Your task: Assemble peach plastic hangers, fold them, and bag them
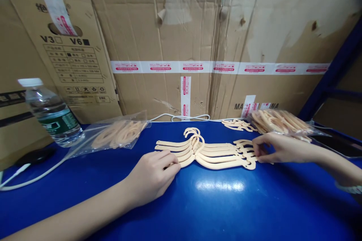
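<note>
A fanned stack of several beige plastic hangers (210, 152) lies flat on the blue table (198, 203), hooks pointing away from me. My left hand (154, 175) rests at the stack's left ends, fingers curled onto the hanger tips. My right hand (273, 148) pinches the right ends of the same stack between thumb and fingers. Both forearms lie low over the table.
A clear bag of hangers (117, 133) lies at the left, another bag of hangers (283, 122) at the right with loose hangers (237, 124) beside it. A water bottle (51, 113) stands far left near a white cable (34, 177). Cardboard boxes (181, 41) wall the back.
</note>
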Tool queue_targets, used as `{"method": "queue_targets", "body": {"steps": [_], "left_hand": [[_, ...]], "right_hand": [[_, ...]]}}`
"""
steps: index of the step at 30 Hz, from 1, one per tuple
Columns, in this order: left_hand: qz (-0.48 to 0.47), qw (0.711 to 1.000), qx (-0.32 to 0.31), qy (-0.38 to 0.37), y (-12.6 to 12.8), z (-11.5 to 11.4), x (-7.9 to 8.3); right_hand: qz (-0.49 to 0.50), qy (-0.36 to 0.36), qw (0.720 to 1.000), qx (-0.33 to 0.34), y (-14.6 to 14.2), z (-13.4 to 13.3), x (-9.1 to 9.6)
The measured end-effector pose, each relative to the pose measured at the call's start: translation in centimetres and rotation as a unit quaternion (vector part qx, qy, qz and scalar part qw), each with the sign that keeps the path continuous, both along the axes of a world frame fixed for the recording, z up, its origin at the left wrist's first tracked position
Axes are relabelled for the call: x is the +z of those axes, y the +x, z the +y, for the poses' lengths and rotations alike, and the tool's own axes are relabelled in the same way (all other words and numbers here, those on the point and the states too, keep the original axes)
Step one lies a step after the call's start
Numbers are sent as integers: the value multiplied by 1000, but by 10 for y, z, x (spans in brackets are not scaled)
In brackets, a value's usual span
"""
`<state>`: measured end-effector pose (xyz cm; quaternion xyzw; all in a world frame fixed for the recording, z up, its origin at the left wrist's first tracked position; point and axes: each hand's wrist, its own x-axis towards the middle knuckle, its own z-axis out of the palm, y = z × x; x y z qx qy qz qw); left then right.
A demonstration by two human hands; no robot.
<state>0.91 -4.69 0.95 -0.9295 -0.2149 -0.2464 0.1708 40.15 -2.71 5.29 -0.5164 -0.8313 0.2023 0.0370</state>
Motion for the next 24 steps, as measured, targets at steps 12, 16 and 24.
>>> {"method": "queue_targets", "body": {"steps": [12, 16, 24], "left_hand": [[-28, 991, 13, -127, -1, 6, -3], [-19, 988, 38, -151, -1, 9, -4], [-100, 994, -14, -30, -2, -36, 19]], "right_hand": [[26, 109, 993, -47, 7, 16, -14], [19, 118, 991, -53, 8, 18, -17], [30, 223, 974, -36, -1, 11, -11]]}}
